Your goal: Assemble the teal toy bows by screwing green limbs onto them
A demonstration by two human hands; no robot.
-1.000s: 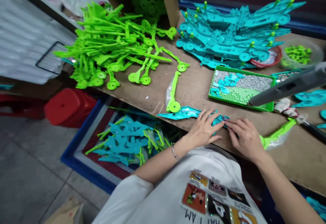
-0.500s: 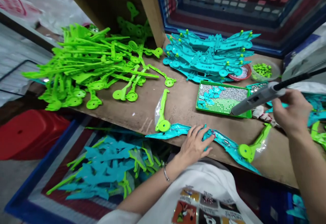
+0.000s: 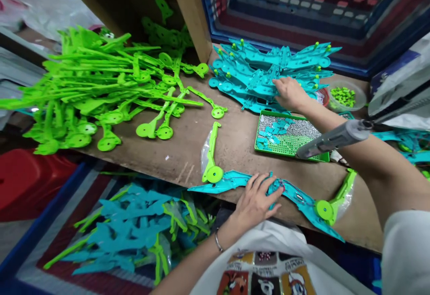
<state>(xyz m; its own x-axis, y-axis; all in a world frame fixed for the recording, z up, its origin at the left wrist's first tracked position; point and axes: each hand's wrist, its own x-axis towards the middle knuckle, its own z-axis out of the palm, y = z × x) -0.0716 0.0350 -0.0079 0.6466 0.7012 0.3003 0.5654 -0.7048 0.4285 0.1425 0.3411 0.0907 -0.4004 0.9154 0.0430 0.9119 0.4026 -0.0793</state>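
Note:
My left hand [image 3: 258, 200] lies with fingers spread over the middle of a turquoise toy bow body [image 3: 231, 179] at the table's front edge. A lime-green arm with a round hub [image 3: 212, 169] is fitted at its left, another green arm [image 3: 331, 207] at its right. A thin red wire and a small metal part show in the body. My right hand [image 3: 290, 93] reaches to the stack of turquoise bow shells [image 3: 248, 78], its fingers closed at the edge of one shell. A grey electric screwdriver [image 3: 332, 139] hangs beneath my right forearm, tip at the tray.
A green tray [image 3: 285, 152] holds screws and small turquoise pieces. Behind it stands a clear bowl [image 3: 361, 98] of small green parts. A heap of lime-green arms [image 3: 110, 84] covers the left. Below the edge, a blue-rimmed crate [image 3: 36, 237] holds assembled bows; a red stool [image 3: 30, 178] stands left.
My right hand has let go of the screwdriver and moved left and back to the stack of turquoise shells. My left hand has stayed on the bow body.

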